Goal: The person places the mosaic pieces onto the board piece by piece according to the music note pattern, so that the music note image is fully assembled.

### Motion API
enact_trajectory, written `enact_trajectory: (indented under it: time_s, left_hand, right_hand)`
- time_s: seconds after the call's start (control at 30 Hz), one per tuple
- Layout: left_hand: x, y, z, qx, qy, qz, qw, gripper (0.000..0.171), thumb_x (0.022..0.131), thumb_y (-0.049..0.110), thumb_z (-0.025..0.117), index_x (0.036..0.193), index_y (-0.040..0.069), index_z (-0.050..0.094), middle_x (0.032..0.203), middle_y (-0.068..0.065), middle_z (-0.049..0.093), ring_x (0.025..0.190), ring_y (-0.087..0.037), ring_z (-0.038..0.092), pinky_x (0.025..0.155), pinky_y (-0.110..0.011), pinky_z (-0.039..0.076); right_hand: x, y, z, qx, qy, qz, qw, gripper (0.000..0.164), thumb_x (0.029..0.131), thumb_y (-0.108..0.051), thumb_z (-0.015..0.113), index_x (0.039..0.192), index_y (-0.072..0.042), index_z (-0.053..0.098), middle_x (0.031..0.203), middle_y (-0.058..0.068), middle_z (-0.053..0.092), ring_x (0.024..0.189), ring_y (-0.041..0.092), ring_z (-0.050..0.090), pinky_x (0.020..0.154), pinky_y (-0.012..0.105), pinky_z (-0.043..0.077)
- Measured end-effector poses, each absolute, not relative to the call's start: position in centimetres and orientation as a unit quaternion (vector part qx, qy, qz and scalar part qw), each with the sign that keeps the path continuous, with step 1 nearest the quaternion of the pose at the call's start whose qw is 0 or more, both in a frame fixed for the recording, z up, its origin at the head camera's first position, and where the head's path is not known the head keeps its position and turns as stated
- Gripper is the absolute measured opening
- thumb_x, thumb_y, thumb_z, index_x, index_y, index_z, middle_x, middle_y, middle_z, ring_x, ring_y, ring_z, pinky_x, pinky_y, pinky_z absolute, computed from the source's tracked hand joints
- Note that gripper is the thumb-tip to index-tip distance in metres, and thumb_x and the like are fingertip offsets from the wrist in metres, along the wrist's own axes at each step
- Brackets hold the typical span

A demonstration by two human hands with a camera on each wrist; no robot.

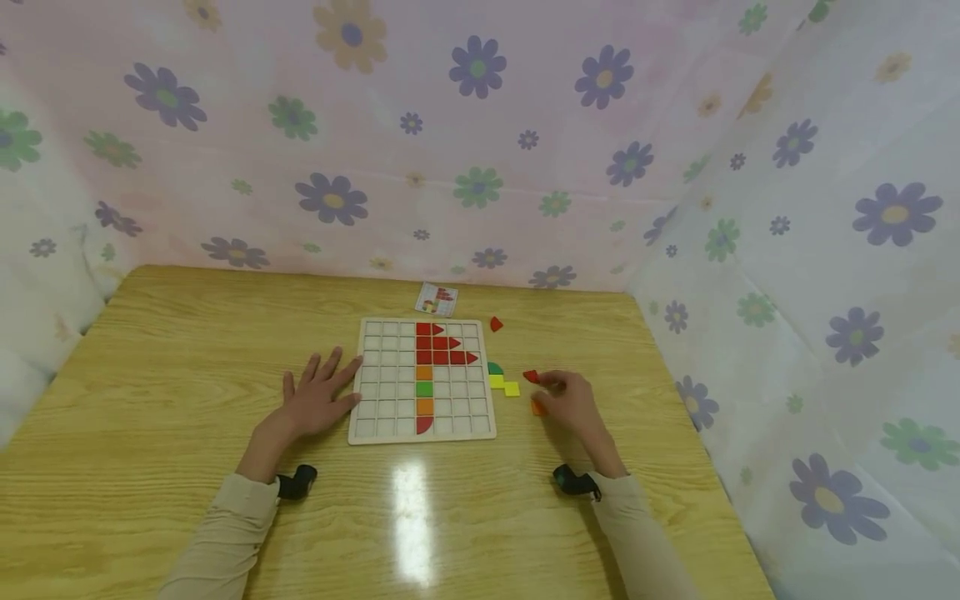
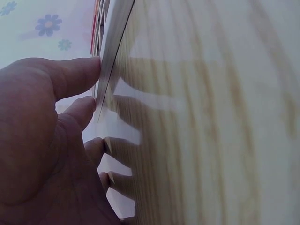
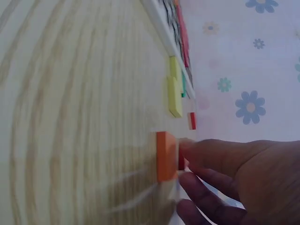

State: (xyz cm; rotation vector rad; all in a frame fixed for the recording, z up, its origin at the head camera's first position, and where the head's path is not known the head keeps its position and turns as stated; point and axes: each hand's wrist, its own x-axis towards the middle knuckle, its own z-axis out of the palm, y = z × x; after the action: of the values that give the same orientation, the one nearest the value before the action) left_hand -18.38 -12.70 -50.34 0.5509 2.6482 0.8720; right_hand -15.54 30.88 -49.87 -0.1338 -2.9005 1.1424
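Pickup seems the step: my right hand (image 1: 567, 404) bends narrowly at the red piece (image 1: 531, 377), grip unclear, left hand (image 1: 313, 404) spread against the board (image 1: 390, 408); next needs clean lifting.

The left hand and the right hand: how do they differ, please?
The left hand spreads its fingers, while the right hand bends them. The left hand touches the board; the right hand is at a loose red piece right of it. Both have beige sleeves.
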Motion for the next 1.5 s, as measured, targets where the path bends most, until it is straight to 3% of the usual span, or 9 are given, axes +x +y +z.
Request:
enact_trajectory:
  time_s: [0.1, 0.2, 0.5, 0.67, 0.9, 1.17, 1.5]
  left_hand:
    - [-18.3, -12.6, -50.4, 0.193, 0.922, 0.303, 0.146, 0.067, 0.107, 0.039, 0.051, 0.162, 0.01, 0.027, 0.168, -0.025, 0.005, 0.151, -0.055, -0.007, 0.108, -0.08, -0.012]
    - [-18.2, -12.6, -50.3, 0.191, 0.922, 0.305, 0.144, 0.066, 0.107, 0.038, 0.051, 0.162, 0.009, 0.027, 0.168, -0.026, 0.006, 0.151, -0.055, -0.007, 0.108, -0.08, -0.012]
    - [-18.2, -12.5, -50.2, 0.191, 0.92, 0.309, 0.146, 0.067, 0.107, 0.039, 0.051, 0.162, 0.009, 0.028, 0.168, -0.025, 0.006, 0.152, -0.054, -0.007, 0.109, -0.079, -0.013]
    - [-18.2, -12.5, -50.3, 0.193, 0.919, 0.31, 0.147, 0.066, 0.107, 0.039, 0.051, 0.162, 0.009, 0.027, 0.168, -0.025, 0.005, 0.152, -0.054, -0.008, 0.109, -0.079, -0.014]
    - [-18.2, -12.6, -50.3, 0.192, 0.921, 0.306, 0.147, 0.067, 0.107, 0.039, 0.051, 0.162, 0.01, 0.027, 0.169, -0.025, 0.005, 0.152, -0.053, -0.008, 0.109, -0.079, -0.013]
    - [-18.2, -12.6, -50.2, 0.191, 0.921, 0.307, 0.148, 0.067, 0.107, 0.039, 0.051, 0.162, 0.009, 0.026, 0.169, -0.025, 0.005, 0.152, -0.053, -0.008, 0.109, -0.079, -0.014]
    - [-18.1, -12.6, -50.0, 0.192, 0.92, 0.307, 0.149, 0.067, 0.107, 0.04, 0.051, 0.162, 0.009, 0.027, 0.168, -0.025, 0.005, 0.152, -0.054, -0.008, 0.109, -0.079, -0.013]
  right_hand:
    - [-15.1, 31.2, -49.5, -0.034, -0.928, 0.37, -0.009, 0.02, 0.093, -0.008, 0.074, 0.109, 0.004, 0.075, 0.108, 0.02, 0.073, 0.094, 0.032, 0.069, 0.078, 0.037, 0.057]
    - [-14.8, 31.3, -49.2, -0.024, -0.927, 0.374, -0.022, 0.019, 0.093, -0.008, 0.073, 0.108, 0.003, 0.076, 0.106, 0.019, 0.074, 0.092, 0.031, 0.069, 0.074, 0.033, 0.057]
    - [-14.8, 30.2, -49.7, 0.013, -0.909, 0.415, -0.031, 0.029, 0.091, -0.005, 0.076, 0.117, 0.007, 0.071, 0.118, 0.022, 0.072, 0.111, 0.038, 0.069, 0.095, 0.048, 0.055]
    - [-15.1, 29.4, -50.1, 0.014, -0.912, 0.409, -0.027, 0.033, 0.09, -0.006, 0.078, 0.121, 0.004, 0.071, 0.12, 0.021, 0.07, 0.111, 0.035, 0.068, 0.096, 0.049, 0.055]
    - [-15.6, 28.7, -50.6, 0.02, -0.927, 0.376, -0.01, 0.028, 0.088, -0.007, 0.08, 0.115, -0.002, 0.075, 0.11, 0.015, 0.07, 0.1, 0.028, 0.065, 0.085, 0.04, 0.053]
    - [-15.7, 28.1, -50.5, 0.024, -0.922, 0.386, 0.003, 0.02, 0.084, -0.004, 0.083, 0.102, -0.001, 0.074, 0.105, 0.014, 0.071, 0.092, 0.025, 0.064, 0.08, 0.033, 0.051]
    - [-14.8, 26.0, -50.3, 0.08, -0.897, 0.43, 0.065, 0.009, 0.085, -0.001, 0.081, 0.09, -0.004, 0.074, 0.083, 0.008, 0.071, 0.073, 0.015, 0.063, 0.063, 0.022, 0.049]
